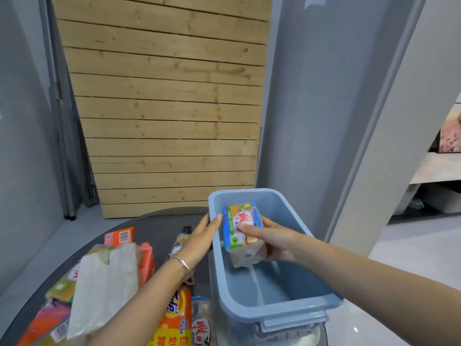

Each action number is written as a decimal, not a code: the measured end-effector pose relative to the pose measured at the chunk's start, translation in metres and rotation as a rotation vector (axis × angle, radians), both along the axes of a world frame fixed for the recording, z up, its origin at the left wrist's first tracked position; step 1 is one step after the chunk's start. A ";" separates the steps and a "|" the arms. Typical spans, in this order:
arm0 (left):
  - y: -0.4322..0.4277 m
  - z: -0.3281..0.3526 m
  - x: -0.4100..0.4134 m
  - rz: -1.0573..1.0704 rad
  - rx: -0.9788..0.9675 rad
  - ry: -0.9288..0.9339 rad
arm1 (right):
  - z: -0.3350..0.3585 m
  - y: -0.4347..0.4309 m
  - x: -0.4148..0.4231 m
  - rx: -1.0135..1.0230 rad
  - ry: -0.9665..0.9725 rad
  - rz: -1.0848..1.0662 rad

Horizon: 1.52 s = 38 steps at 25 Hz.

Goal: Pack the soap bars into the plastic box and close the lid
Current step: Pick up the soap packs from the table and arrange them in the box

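Head view: right hand clamps soap pack over plastic box; left hand pinches rim.

plastic box: smooth pale-blue plastic with a dull sheen.
soap bar: glossy printed film wrapper, clear and crinkled at its lower end.
soap packs: shiny printed film, orange and pink.
bag: thin whitish plastic, crinkled, half translucent.
bracelet: thin bright metal.
worktop: dark grey, smooth, matt.
slatted panel: bare pale wood, knotty, matt.
floor: pale, glossy, catching light.
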State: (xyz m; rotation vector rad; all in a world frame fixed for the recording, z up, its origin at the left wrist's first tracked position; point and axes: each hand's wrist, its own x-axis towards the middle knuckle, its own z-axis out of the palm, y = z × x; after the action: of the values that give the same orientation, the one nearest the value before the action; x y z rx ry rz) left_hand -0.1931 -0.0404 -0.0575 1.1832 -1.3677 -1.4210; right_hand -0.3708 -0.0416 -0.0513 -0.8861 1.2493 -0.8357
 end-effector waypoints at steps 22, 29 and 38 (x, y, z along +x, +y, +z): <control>-0.006 -0.009 0.003 -0.111 0.024 -0.003 | -0.010 -0.015 0.008 0.275 0.224 0.068; 0.009 0.018 0.018 -0.133 0.044 -0.136 | 0.034 0.012 0.024 0.038 0.415 0.227; 0.079 0.015 0.124 -0.363 -0.376 -1.134 | 0.060 0.091 0.050 -0.291 0.244 0.295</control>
State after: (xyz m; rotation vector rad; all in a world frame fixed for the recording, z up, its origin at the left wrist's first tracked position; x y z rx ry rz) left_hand -0.0690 0.0384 -0.0430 1.5916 -2.5779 -0.5606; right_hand -0.3207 0.0495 0.0089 -1.4047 1.1818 -0.6953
